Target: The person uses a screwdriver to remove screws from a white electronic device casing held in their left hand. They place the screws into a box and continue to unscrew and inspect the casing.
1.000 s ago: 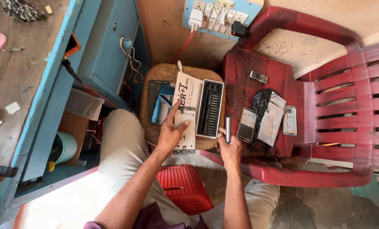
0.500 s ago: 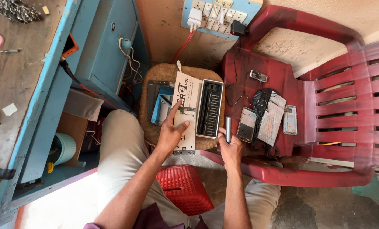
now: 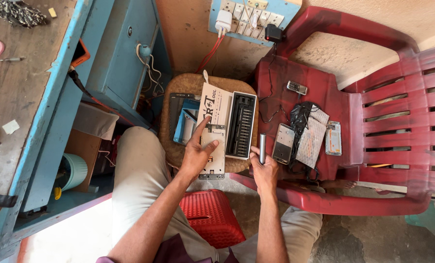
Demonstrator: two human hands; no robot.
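My left hand (image 3: 198, 153) rests flat on a white tool-kit lid (image 3: 213, 122) lying on a small round wooden stool (image 3: 178, 146), the index finger stretched toward the lid's middle. Beside the lid lies the open black bit tray (image 3: 241, 124) with rows of screwdriver bits. Held upright in my right hand (image 3: 265, 171), at the stool's right edge, is a grey screwdriver handle (image 3: 262, 147). A blue case (image 3: 185, 125) sits left of the lid.
A red plastic chair (image 3: 373, 122) on the right carries a phone body (image 3: 283, 142), a bagged part (image 3: 311, 132), another phone frame (image 3: 333, 138) and a small old phone (image 3: 297, 87). A switchboard (image 3: 249, 17) hangs above. Blue cabinet (image 3: 115, 58) left, red basket (image 3: 210, 216) below.
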